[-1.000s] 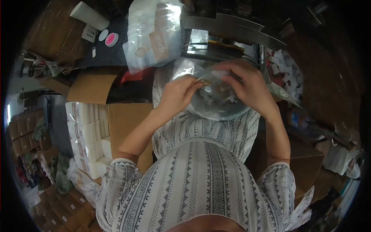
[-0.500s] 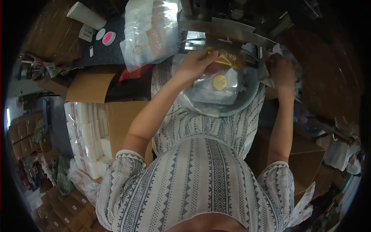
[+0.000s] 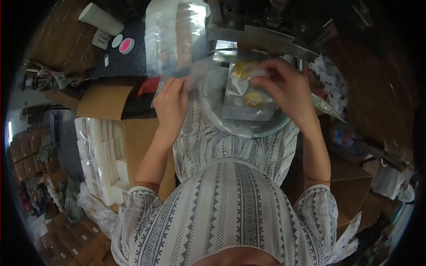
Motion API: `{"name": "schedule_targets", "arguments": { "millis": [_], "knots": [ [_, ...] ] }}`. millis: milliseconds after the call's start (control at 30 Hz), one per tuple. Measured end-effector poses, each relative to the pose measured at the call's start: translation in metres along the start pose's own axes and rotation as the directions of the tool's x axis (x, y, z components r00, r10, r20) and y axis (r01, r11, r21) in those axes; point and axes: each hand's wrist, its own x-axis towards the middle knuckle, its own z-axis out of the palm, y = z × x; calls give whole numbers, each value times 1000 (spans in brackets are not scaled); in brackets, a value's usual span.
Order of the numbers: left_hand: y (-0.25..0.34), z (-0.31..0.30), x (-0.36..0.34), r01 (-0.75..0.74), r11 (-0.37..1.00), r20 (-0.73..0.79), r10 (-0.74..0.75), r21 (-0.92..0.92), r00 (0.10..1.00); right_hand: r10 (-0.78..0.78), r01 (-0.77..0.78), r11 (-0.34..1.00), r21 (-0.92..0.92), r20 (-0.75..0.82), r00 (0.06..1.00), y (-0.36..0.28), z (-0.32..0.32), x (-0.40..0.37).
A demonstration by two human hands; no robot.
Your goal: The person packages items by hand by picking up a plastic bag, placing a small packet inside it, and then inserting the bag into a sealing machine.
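Note:
My left hand (image 3: 171, 99) is closed in a pinch at the lower edge of a stack of clear plastic pouches (image 3: 166, 37). Blurred translucent plastic shows at its fingertips. Over a round basin (image 3: 282, 122) on my lap, my right hand (image 3: 286, 86) has its thumb and fingers pinched together. A small whitish thing shows at those fingertips, too blurred to name. Just beneath lies a flat pouch with a round yellow label (image 3: 254, 99), on top of other clear plastic in the basin.
A metal machine edge (image 3: 279, 37) runs behind the basin. White plastic pieces (image 3: 328, 80) lie heaped at the right. On the left stand an open cardboard box (image 3: 104, 99), packed white bundles (image 3: 95, 155), a pink-filled round tub (image 3: 126, 45) and a white cup (image 3: 100, 18).
My left hand has left the pouch in the basin and moved left to the stacked pouches. My right hand has come left from the white pieces to above the basin.

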Motion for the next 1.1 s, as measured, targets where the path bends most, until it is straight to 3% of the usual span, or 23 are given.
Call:
{"name": "schedule_targets", "arguments": {
  "millis": [67, 200, 267, 300, 367, 400, 467, 500, 567, 600, 667, 700, 767, 800, 833, 867, 900, 967, 1000, 1067, 1100],
  "knots": [
    [14, -9, 1, 21, 998, 34, -19, -61, 999, -309, 281, 926, -254, -78, 948, 0, 16, 9],
    [32, -2, 2, -63, 973, 137, 96, -222, 986, -325, 320, 924, -211, 8, 946, 2, 17, 9],
    [38, 13, 1, 37, 932, 361, 102, -360, 927, -176, 180, 979, -95, 58, 983, 5, 7, 7],
    [42, 21, 3, 36, 932, 359, 104, -362, 928, -176, 181, 979, -98, 57, 983, 8, 3, 7],
    [48, 39, 15, 516, 731, 717, -52, -446, 695, -9, -1, 997, -82, -123, 992, 16, -7, 6],
    [51, 46, 24, 513, 731, 716, -47, -451, 697, -11, 0, 996, -86, -127, 992, 19, -14, 4],
    [58, 59, 42, 789, 376, 833, -74, -486, 549, 69, -122, 956, -268, -198, 978, 23, -32, -5],
    [60, 66, 47, 789, 375, 834, -73, -486, 548, 71, -124, 955, -268, -198, 978, 25, -40, -9],
    [62, 78, 52, 855, 60, 844, -138, -516, 519, 157, -264, 828, -494, -247, 956, 31, -58, -18],
    [61, 80, 52, 855, 59, 845, -138, -515, 518, 159, -265, 827, -495, -247, 956, 44, -67, -17],
    [55, 79, 49, 829, 221, 829, -118, -514, 546, 30, -346, 542, -766, -394, 919, 79, -75, -14],
    [50, 74, 47, 831, 222, 832, -118, -510, 542, 35, -348, 543, -764, -394, 919, 88, -75, -16],
    [30, 59, 52, 590, 535, 572, -224, -604, 789, 91, -353, 542, -762, -365, 927, 102, -77, -10],
    [13, 54, 53, 590, 537, 571, -226, -603, 789, 90, -352, 544, -762, -364, 927, 107, -80, -6],
    [-9, 52, 49, 242, 916, 250, -164, -321, 954, 123, -322, 592, -739, -312, 942, 113, -83, -6],
    [-23, 54, 44, -90, 983, -17, 94, 161, 995, 148, -294, 638, -712, -261, 954, 116, -85, -5],
    [-30, 60, 30, -88, 983, -18, 92, 161, 996, 148, -293, 637, -713, -260, 954, 103, -82, -6],
    [-37, 67, 3, -187, 933, 156, 144, 306, 977, 227, -396, 561, -727, -325, 918, 66, -75, -8],
    [-40, 65, 3, -192, 933, 159, 149, 304, 976, 229, -401, 560, -724, -330, 916, 79, -77, -6],
    [-47, 60, 0, -201, 953, 137, 173, 225, 975, 86, -200, 639, -743, -189, 978, 119, -82, -5],
    [-48, 59, 1, -200, 955, 137, 173, 219, 975, 89, -203, 635, -746, -191, 978, 114, -83, -6]
  ]
}}
